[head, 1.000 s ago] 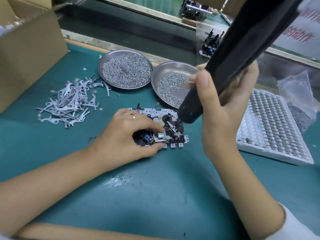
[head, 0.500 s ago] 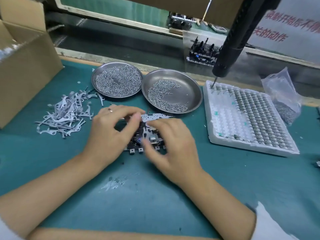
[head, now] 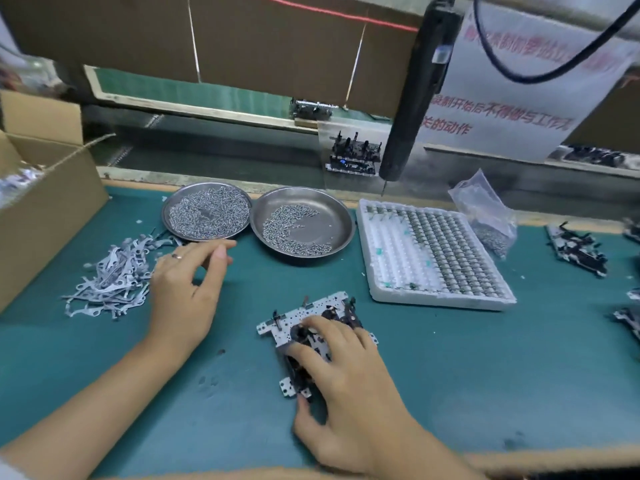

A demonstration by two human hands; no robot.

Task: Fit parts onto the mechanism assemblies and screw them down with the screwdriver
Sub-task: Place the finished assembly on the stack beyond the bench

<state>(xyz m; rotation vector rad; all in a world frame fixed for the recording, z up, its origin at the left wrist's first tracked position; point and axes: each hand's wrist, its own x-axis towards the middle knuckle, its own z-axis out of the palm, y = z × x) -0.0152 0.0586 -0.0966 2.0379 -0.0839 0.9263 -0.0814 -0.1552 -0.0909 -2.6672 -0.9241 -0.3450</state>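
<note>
While gripped, mechanism assembly (head: 304,327) under right hand (head: 349,379)

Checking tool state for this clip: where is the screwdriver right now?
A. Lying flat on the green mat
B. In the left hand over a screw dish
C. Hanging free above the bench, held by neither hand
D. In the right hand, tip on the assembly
C: the screwdriver hangs above the foam tray, while the right hand grips the mechanism assembly and the left hand is by the metal brackets.

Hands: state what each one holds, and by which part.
The right hand grips the white metal mechanism assembly from above, fingers over its top and thumb at its near edge. The left hand holds nothing.
</note>
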